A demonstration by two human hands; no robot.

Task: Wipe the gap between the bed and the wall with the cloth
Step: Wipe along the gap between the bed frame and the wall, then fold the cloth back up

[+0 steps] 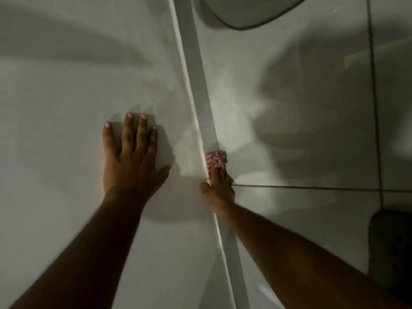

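My left hand [131, 157] lies flat with spread fingers on the white wall [55, 130] at the left. A grey strip [200, 90] runs from the top centre down to the bottom, between the wall and the white tiled floor [301, 141]. My right hand [219, 188] presses a red-and-white checked cloth [215, 160] against this strip, right at the wall's lower edge. The cloth sticks out beyond the fingertips; the rest of it is hidden under the hand. No bed is clearly recognisable in this view.
A white object with a dark rounded rim [245, 16] sits at the top, on the floor side. A dark mat or fabric [392, 253] lies at the right edge. Dark grout lines [376, 108] cross the tiles. Strong shadows fall over both surfaces.
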